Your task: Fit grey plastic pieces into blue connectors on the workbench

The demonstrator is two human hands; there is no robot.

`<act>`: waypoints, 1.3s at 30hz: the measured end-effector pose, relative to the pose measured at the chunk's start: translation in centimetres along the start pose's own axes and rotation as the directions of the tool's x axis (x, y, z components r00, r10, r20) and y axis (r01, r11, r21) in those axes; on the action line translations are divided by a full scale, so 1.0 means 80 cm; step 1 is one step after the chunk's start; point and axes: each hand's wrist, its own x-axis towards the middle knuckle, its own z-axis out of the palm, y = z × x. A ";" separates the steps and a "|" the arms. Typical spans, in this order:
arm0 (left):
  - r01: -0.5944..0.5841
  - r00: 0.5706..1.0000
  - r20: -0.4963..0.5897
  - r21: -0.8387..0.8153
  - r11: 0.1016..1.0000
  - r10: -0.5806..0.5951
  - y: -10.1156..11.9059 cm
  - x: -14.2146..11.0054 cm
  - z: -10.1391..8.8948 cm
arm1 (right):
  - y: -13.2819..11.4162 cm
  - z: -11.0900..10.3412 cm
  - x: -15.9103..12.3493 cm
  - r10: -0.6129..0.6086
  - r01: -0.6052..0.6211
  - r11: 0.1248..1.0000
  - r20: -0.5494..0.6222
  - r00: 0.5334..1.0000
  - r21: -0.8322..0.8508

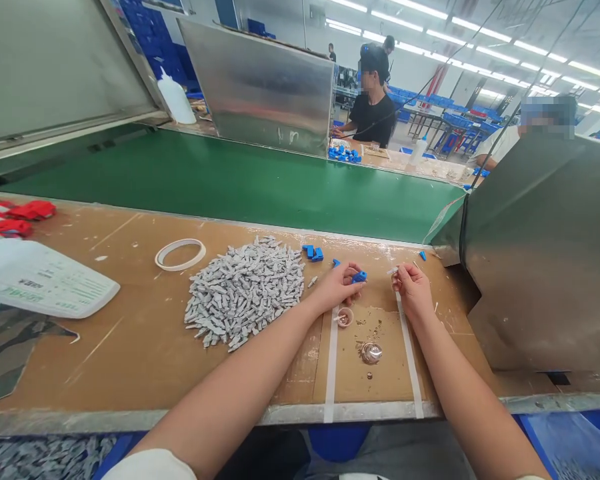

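Observation:
My left hand [339, 288] is closed on a small blue plastic part [359, 277], which sticks out past the fingertips. Facing it, my right hand [414, 287] pinches a small pale piece [393, 271], too small to name closely. A gap separates the two hands. Just below my left hand sits a little round cup [345, 317]. Nearer to me lies a shiny round dish [371, 353] with dark specks around it. Left of my forearm is a large heap of small grey parts [247, 290]. More blue parts [313, 253] lie beyond the heap's right side.
A green conveyor belt [220, 177] runs behind the cardboard-covered bench. A tape roll [180, 255], a white bottle [45, 277] and red parts [15, 215] are on the left. A metal panel [545, 267] bounds the right. Across the belt sits a person [375, 113].

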 end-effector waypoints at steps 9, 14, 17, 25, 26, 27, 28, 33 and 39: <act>0.000 1.000 0.016 0.182 0.983 -0.003 0.002 0.000 -0.007 | 0.004 0.002 -0.006 0.010 -0.010 1.000 -0.045 0.999 -0.003; 0.033 0.998 0.050 0.068 0.997 -0.037 0.000 0.001 -0.006 | -0.001 0.005 -0.012 -0.025 0.025 0.994 0.002 1.000 -0.105; 0.046 0.997 0.064 0.073 0.996 -0.051 0.001 0.001 -0.005 | -0.006 0.008 -0.016 -0.047 0.051 0.982 0.026 0.999 -0.183; 0.082 0.995 0.054 0.118 0.990 -0.089 0.004 -0.001 -0.002 | 0.001 0.010 -0.019 -0.052 0.074 0.950 0.080 0.995 -0.303; 0.086 0.994 0.054 0.117 0.989 -0.092 0.003 -0.001 -0.002 | 0.002 0.009 -0.018 -0.050 0.072 0.948 0.078 0.996 -0.311; 0.087 0.994 0.056 0.116 0.989 -0.094 0.003 -0.001 -0.002 | 0.004 0.009 -0.018 -0.048 0.070 0.946 0.075 0.996 -0.316; 0.088 0.994 0.057 0.115 0.989 -0.095 0.003 -0.001 -0.001 | 0.005 0.008 -0.018 -0.046 0.068 0.945 0.073 0.996 -0.320; 0.090 0.993 0.062 0.114 0.989 -0.097 0.004 -0.002 -0.002 | 0.006 0.008 -0.017 -0.052 0.075 0.942 0.078 0.996 -0.327; 0.066 0.995 0.070 0.150 0.987 -0.077 0.000 -0.003 -0.004 | 0.001 0.010 -0.019 -0.071 0.106 0.912 0.102 0.992 -0.397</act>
